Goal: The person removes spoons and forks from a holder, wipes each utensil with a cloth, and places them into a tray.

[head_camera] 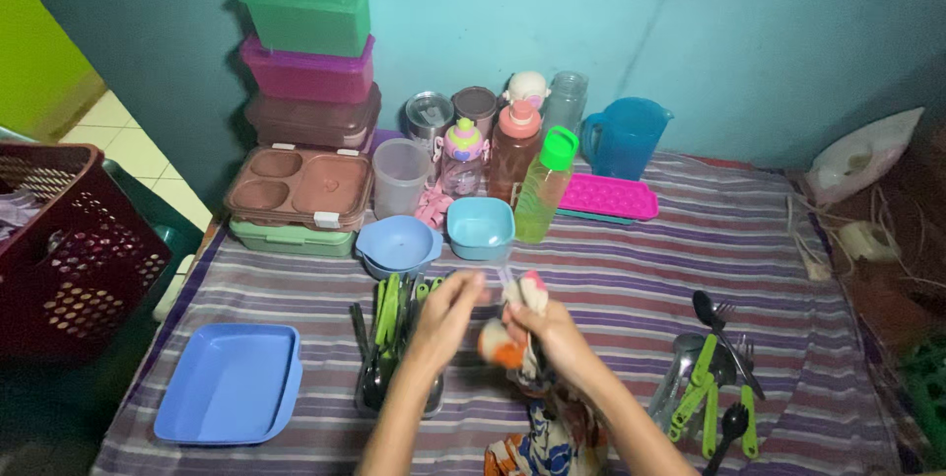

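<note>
My left hand (445, 316) and my right hand (552, 333) meet over the middle of the striped tablecloth (650, 279). The right hand is closed around an orange, white and blue patterned cloth (537, 432) that hangs down toward me. The left hand's fingertips pinch a thin pale utensil (501, 279) whose other end goes into the cloth; it is blurred and mostly hidden. Just left of my left hand stands a holder of green-handled cutlery (392, 333).
A blue tray (232, 382) lies at the front left and loose cutlery (711, 377) at the right. Behind are two blue bowls (399, 244), bottles (544, 185), a pink tray (608, 197), a blue jug (623, 136) and stacked lunch boxes (307, 72). A red basket (69, 249) stands off the left edge.
</note>
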